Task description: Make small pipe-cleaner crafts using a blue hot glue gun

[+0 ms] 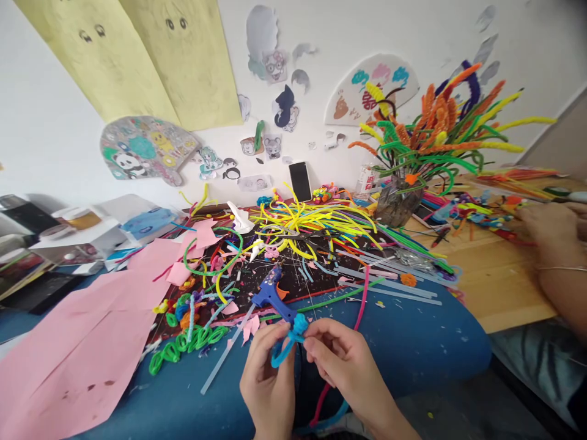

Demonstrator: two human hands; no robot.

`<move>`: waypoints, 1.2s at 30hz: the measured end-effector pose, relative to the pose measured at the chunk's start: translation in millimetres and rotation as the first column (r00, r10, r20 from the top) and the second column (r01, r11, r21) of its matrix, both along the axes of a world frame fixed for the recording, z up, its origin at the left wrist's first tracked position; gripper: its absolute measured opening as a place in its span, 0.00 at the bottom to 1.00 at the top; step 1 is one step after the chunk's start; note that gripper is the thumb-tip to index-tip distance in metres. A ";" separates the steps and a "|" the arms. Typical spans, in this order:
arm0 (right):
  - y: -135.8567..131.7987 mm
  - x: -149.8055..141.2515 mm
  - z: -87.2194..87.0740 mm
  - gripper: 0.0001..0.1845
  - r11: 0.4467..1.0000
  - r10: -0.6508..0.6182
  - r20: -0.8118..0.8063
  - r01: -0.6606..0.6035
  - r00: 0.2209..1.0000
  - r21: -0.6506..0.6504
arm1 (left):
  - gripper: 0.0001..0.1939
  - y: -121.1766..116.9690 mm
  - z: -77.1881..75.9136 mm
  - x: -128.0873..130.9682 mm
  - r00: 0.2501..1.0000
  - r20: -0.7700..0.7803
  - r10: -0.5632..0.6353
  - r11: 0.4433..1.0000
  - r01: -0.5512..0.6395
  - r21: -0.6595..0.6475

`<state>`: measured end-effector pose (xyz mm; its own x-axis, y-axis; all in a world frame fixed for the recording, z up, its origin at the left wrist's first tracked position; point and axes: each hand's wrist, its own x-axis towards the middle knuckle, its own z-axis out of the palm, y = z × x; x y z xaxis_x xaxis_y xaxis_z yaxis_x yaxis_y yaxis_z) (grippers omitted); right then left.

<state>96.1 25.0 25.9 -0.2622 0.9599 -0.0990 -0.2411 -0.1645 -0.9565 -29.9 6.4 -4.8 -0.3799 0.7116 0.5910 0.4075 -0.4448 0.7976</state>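
Note:
A blue pipe cleaner (283, 353), bent into a loop with a small coiled knob at its top, is held between both hands near the table's front edge. My left hand (269, 373) pinches the loop's left side between thumb and fingers. With thumb and forefinger, my right hand (342, 354) grips the same piece just below the knob. Right behind them lies a blue hot glue gun (274, 294), a clear glue stick (228, 349) jutting from its back end. A pink pipe cleaner (362, 302) runs down behind my right hand toward my lap.
Yellow pipe cleaners (298, 223) are heaped on the dark mat, with clear glue sticks (389, 284) to their right. Pink paper (87, 348) covers the left side. Green coiled pipe cleaners (188, 345) lie nearby. A bunch of pipe-cleaner stems fills a vase (398, 205). Another person's hand (550, 223) rests at far right.

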 end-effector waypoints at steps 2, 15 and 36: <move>-0.2 4.9 -1.3 0.17 1.000 -0.002 0.006 0.002 1.000 0.008 | 0.18 -3.9 4.4 -7.9 0.995 -0.068 -0.068 0.997 0.066 -0.036; -3.0 7.5 -0.7 0.15 0.996 -0.060 0.046 0.057 0.997 0.073 | 0.06 -23.3 40.5 -46.3 0.925 -0.284 -0.252 0.938 0.306 0.164; 19.5 40.4 -18.7 0.04 0.836 -0.058 -0.088 0.097 0.994 0.540 | 0.13 0.9 35.3 -79.4 0.886 0.210 -0.414 0.669 0.452 -0.590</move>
<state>136.5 44.5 7.2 -0.1718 0.8721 0.4581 -0.2961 0.3978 -0.8684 -109.2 7.3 30.5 0.0463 0.9982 -0.0388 0.2422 0.0264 0.9699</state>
